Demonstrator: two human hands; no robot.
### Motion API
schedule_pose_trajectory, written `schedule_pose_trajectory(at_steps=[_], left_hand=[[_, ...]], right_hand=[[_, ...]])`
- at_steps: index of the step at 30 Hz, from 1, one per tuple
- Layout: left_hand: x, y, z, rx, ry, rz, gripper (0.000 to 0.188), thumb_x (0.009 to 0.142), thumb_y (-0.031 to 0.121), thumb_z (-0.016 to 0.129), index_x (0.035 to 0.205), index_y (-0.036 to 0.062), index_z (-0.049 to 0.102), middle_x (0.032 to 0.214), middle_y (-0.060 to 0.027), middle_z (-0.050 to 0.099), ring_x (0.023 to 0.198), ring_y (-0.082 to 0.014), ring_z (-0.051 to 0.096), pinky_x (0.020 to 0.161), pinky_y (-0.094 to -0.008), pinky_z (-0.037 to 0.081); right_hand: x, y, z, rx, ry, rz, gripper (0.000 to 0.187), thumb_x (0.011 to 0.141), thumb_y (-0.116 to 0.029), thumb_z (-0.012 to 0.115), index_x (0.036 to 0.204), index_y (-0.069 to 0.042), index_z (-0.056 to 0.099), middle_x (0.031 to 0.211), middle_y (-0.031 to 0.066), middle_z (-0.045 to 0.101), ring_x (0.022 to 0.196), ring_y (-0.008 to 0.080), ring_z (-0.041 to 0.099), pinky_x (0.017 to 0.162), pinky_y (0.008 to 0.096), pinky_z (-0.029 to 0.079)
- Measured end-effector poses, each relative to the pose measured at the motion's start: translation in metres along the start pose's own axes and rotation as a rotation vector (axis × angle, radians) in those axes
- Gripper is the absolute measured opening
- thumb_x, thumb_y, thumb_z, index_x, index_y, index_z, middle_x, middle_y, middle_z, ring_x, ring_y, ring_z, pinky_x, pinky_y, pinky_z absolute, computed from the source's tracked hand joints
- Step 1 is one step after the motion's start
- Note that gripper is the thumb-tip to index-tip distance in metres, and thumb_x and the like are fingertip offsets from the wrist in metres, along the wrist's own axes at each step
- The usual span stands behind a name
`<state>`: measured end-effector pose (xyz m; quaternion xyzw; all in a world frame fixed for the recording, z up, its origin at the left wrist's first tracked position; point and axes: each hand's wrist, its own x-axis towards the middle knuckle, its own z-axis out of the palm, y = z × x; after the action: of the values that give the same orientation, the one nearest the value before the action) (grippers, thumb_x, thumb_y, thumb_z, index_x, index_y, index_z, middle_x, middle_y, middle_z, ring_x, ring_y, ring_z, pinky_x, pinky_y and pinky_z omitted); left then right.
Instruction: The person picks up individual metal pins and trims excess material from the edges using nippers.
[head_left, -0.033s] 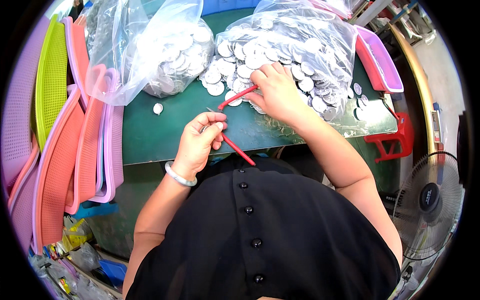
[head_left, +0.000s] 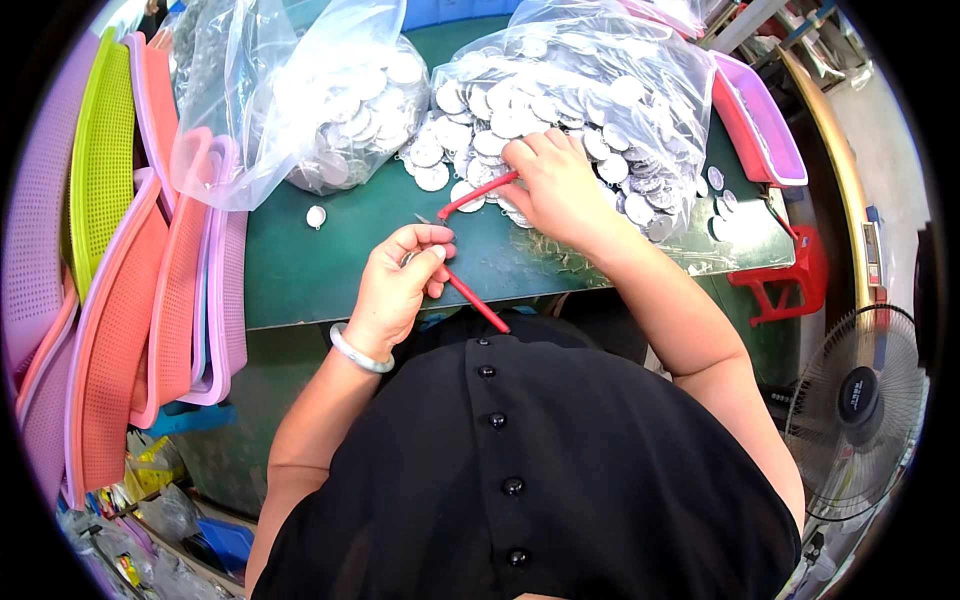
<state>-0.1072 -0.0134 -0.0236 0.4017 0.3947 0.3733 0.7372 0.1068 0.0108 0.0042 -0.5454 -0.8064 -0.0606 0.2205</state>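
Observation:
Red-handled pliers [head_left: 478, 196] are held between my two hands, their handles spread wide. My left hand [head_left: 405, 275] is closed near the metal head, its thumb against the fingers; one red handle slants down below it toward my shirt. Whether a small part sits in that pinch, I cannot make out. My right hand [head_left: 556, 190], fingers curled, grips the end of the other handle. It is beside a heap of round silver metal discs [head_left: 480, 140] spilling from a clear plastic bag [head_left: 630, 70]. One small round disc [head_left: 316, 217] lies alone left of my hands.
Another clear bag [head_left: 350, 120] of discs sits on the green table [head_left: 370, 215]. Perforated plastic baskets [head_left: 120, 330] stand along the left. A pink bin [head_left: 760, 120], a few loose discs [head_left: 722, 205], a red stool [head_left: 790, 275] and a fan [head_left: 858, 395] are at the right.

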Motion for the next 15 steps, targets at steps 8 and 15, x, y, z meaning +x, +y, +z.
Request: schedule_pose_trajectory(at_steps=[8,15], left_hand=[[0.014,0.007,-0.014,0.127,0.122,0.146,0.014,0.087,0.005,0.045,0.096,0.0009,0.055,0.089,-0.0070,0.059,0.074,-0.0112,0.056,0.064,-0.0227,0.046],[0.012,0.013,-0.018,-0.065,0.140,0.141,0.012,0.086,0.006,0.049,0.095,0.0017,0.056,0.085,-0.0062,0.059,0.071,-0.0109,0.056,0.062,-0.0213,0.046]], right_hand=[[-0.024,-0.015,-0.013,0.103,-0.087,-0.015,0.014,0.071,-0.014,0.062,0.075,-0.005,0.051,0.069,0.0091,0.049,0.071,0.0281,0.050,0.063,0.0382,0.041],[-0.040,-0.026,-0.003,0.137,-0.033,-0.007,0.016,0.073,-0.017,0.061,0.068,-0.006,0.051,0.063,0.0074,0.050,0.062,0.0267,0.053,0.055,0.0365,0.043]])
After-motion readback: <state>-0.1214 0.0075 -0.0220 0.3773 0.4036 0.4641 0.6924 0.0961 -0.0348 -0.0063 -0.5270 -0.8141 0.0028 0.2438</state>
